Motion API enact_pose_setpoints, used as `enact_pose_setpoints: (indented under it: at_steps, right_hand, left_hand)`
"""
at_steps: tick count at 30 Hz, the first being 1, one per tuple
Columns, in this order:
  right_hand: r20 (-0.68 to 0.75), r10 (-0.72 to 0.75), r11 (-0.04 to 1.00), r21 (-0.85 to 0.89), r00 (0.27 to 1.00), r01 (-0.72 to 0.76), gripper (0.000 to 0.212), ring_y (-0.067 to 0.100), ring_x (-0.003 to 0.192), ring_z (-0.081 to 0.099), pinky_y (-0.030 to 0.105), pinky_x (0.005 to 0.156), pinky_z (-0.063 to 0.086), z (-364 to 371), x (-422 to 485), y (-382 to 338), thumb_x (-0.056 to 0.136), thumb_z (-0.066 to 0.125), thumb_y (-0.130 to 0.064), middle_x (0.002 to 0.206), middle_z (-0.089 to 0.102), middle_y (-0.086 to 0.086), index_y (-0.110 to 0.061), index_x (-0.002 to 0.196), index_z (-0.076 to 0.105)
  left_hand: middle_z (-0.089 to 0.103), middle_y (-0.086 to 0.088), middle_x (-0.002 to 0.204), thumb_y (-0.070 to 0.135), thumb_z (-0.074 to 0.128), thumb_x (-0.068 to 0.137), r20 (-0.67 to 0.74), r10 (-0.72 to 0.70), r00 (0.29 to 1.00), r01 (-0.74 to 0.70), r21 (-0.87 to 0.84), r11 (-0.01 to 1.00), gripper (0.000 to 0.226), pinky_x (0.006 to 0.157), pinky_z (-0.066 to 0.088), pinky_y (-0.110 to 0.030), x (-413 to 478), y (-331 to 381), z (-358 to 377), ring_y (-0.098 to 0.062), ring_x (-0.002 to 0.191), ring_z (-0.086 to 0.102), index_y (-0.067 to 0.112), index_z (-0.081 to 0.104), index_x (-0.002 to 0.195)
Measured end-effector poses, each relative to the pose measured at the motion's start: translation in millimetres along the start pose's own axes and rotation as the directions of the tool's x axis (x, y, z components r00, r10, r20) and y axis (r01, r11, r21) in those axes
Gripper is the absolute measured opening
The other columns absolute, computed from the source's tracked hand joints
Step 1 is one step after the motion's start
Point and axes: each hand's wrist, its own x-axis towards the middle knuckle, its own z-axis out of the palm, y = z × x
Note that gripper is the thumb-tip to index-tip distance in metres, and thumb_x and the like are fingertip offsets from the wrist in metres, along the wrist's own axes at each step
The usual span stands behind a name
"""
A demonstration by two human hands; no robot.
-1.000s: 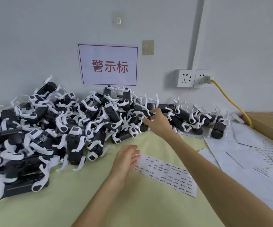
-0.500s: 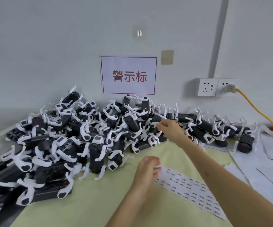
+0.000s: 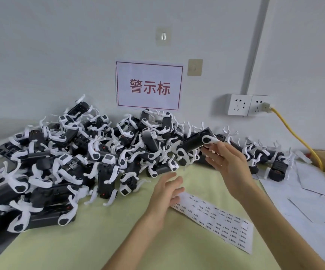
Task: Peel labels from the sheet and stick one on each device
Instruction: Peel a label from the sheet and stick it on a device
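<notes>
The right hand [image 3: 229, 164] pinches one black device [image 3: 193, 143] above the heap of devices [image 3: 75, 162] at ten o'clock. The left hand [image 3: 166, 191] hovers with relaxed fingers over the label sheet [image 3: 222, 221]; loose papers [image 3: 309, 191] lie at three o'clock.

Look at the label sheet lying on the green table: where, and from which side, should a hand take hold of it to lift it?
Best guess: pinch the label sheet at its far-left corner, beside the left hand, coming from the left. The sheet lies flat on the table, so only an edge gives purchase; its right end lies near the loose papers, while bare cloth borders the left corner.
</notes>
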Motion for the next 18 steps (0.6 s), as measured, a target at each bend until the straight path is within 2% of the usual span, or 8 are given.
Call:
enact_pose_setpoints:
  at_steps: [2, 4, 6, 7, 9, 13, 16, 18]
  right_hand:
    - [0.104, 0.059, 0.99, 0.118, 0.993, -0.071, 0.03, 0.028, 0.115, 0.07, 0.043, 0.097, 0.048, -8.1, -12.7, -1.1, 0.108, 0.044, -0.021, 0.119, 0.07, 0.013, -0.012, 0.091, 0.066]
    - [0.198, 0.085, 0.983, 0.145, 0.976, -0.115, 0.035, 0.03, 0.119, 0.067, 0.044, 0.096, 0.045, -12.2, -26.3, 3.5, 0.107, 0.041, -0.024, 0.124, 0.069, 0.013, -0.015, 0.085, 0.067]
    - [0.268, 0.103, 0.983, 0.121, 0.958, -0.14, 0.038, 0.033, 0.12, 0.066, 0.045, 0.097, 0.044, -16.4, -37.7, 12.5, 0.103, 0.043, -0.027, 0.127, 0.07, 0.012, -0.016, 0.079, 0.069]
    - [0.275, 0.114, 0.985, 0.094, 0.955, -0.145, 0.035, 0.034, 0.118, 0.067, 0.046, 0.097, 0.045, -18.8, -41.8, 16.9, 0.102, 0.045, -0.029, 0.128, 0.07, 0.013, -0.012, 0.084, 0.069]
    - [0.242, 0.123, 0.992, -0.004, 0.962, -0.126, 0.036, 0.033, 0.109, 0.071, 0.046, 0.094, 0.047, -23.5, -46.4, 21.9, 0.098, 0.049, -0.036, 0.125, 0.071, 0.012, -0.006, 0.095, 0.068]
    - [0.141, 0.007, 0.928, -0.37, 0.99, 0.046, 0.036, 0.024, 0.086, 0.073, 0.042, 0.082, 0.052, -24.0, -53.0, 19.1, 0.096, 0.053, -0.048, 0.101, 0.078, 0.004, -0.026, 0.079, 0.076]
    - [0.087, -0.077, 0.835, -0.539, 0.993, 0.112, 0.031, 0.013, 0.079, 0.07, 0.035, 0.078, 0.051, -23.2, -56.0, 17.4, 0.092, 0.055, -0.051, 0.091, 0.076, -0.006, -0.03, 0.081, 0.074]
    - [0.034, -0.104, 0.869, -0.483, 0.994, 0.108, 0.021, 0.01, 0.086, 0.069, 0.035, 0.081, 0.052, -22.2, -57.7, 13.8, 0.086, 0.057, -0.048, 0.095, 0.072, -0.009, -0.031, 0.088, 0.071]
  left_hand:
    - [0.068, 0.006, 0.13, 0.05, 0.073, 0.076, 0.009, 0.041, 0.999, -0.04, -0.064, 0.997, 0.068, 0.096, 0.053, -0.031, 0.2, 0.4, -1.2, -0.008, 0.113, 0.07, 0.029, 0.053, 0.137]
    - [0.066, 0.003, 0.134, 0.05, 0.077, 0.076, 0.028, 0.07, 0.997, -0.067, -0.084, 0.994, 0.076, 0.102, 0.053, -0.033, 0.7, 1.3, -1.7, -0.011, 0.122, 0.066, 0.025, 0.05, 0.142]
    - [0.068, -0.009, 0.127, 0.055, 0.083, 0.071, 0.055, 0.099, 0.994, -0.095, -0.07, 0.993, 0.083, 0.105, 0.052, -0.036, 0.0, 2.6, -1.3, -0.018, 0.119, 0.065, 0.011, 0.054, 0.135]
    - [0.069, -0.014, 0.119, 0.057, 0.085, 0.068, 0.066, 0.114, 0.991, -0.109, -0.064, 0.992, 0.086, 0.105, 0.051, -0.038, -0.5, 2.3, -1.1, -0.02, 0.113, 0.065, 0.004, 0.056, 0.128]
    - [0.074, -0.008, 0.117, 0.056, 0.085, 0.066, 0.064, 0.133, 0.989, -0.128, -0.08, 0.989, 0.082, 0.102, 0.051, -0.038, 0.1, 0.4, -1.1, -0.02, 0.112, 0.068, 0.001, 0.058, 0.121]
    - [0.078, -0.001, 0.109, 0.049, 0.086, 0.059, -0.017, 0.135, 0.991, -0.136, -0.157, 0.978, 0.058, 0.089, 0.055, -0.033, 0.5, -2.0, -4.2, -0.02, 0.109, 0.073, 0.016, 0.055, 0.095]
    - [0.074, -0.01, 0.113, 0.049, 0.084, 0.066, -0.032, 0.137, 0.99, -0.14, -0.154, 0.978, 0.064, 0.083, 0.056, -0.035, 1.8, -1.1, -4.1, -0.021, 0.1, 0.075, 0.007, 0.06, 0.109]
    - [0.073, -0.01, 0.113, 0.054, 0.082, 0.063, -0.026, 0.151, 0.988, -0.153, -0.151, 0.977, 0.078, 0.08, 0.053, -0.035, 1.4, -1.1, -4.5, -0.018, 0.091, 0.073, 0.003, 0.06, 0.118]
